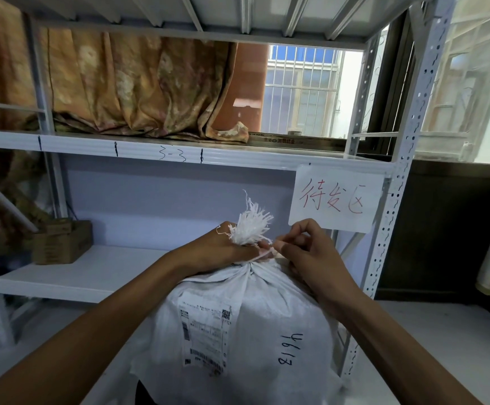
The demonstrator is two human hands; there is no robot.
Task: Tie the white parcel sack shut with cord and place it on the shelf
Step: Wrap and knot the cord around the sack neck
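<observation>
A full white parcel sack point(255, 325) stands in front of the white shelf point(85, 273), with a shipping label and black handwritten numbers on its side. Its neck is gathered, and the frayed white top point(252, 225) sticks up above my hands. My left hand point(217, 249) grips the bunched neck from the left. My right hand point(311, 249) pinches a thin pale cord point(267, 254) that runs around the neck just under the frayed top. The cord's ends are mostly hidden by my fingers.
A cardboard box point(61, 241) sits at the back left of the lower shelf board. A paper sign with red writing point(335, 198) hangs from the upper shelf beam point(161, 152). A perforated upright point(395, 185) stands at the right. Patterned curtain cloth point(126, 86) lies on the upper board.
</observation>
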